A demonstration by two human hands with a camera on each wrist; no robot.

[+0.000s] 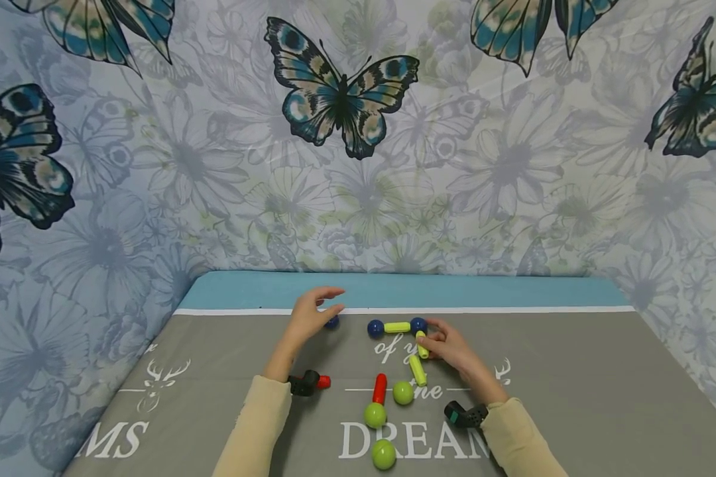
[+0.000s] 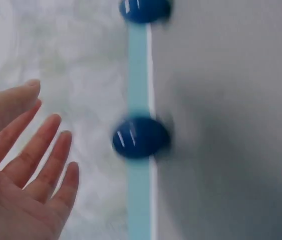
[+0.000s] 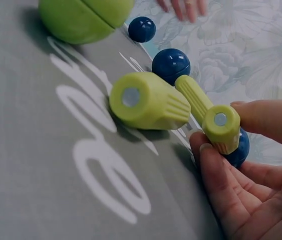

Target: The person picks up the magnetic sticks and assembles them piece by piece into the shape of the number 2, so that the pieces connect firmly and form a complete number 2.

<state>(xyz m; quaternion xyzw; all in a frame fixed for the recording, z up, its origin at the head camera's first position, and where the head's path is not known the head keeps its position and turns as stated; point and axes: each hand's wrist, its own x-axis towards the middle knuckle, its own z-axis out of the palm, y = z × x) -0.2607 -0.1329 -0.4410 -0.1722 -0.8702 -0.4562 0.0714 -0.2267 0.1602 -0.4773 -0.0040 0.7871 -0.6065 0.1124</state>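
Observation:
My right hand (image 1: 453, 348) pinches a yellow-green magnetic rod (image 3: 221, 125) between thumb and fingers. Its far end meets a blue ball (image 1: 418, 325); from there a second yellow-green rod (image 1: 397, 327) runs left to another blue ball (image 1: 375, 328). Over the table's far part, my left hand (image 1: 310, 317) has its fingers spread and holds nothing. A separate blue ball (image 1: 332, 322) lies just beside it, partly hidden by the hand in the head view. In the left wrist view that hand (image 2: 35, 175) appears apart from the ball (image 2: 141, 137).
A loose yellow-green rod (image 1: 417, 370) lies near the right hand, close to a green ball (image 1: 403, 393). A red rod (image 1: 379, 389) touches another green ball (image 1: 374, 415). Nearer me is one more green ball (image 1: 384, 454). A red piece (image 1: 324, 381) shows by the left wrist camera.

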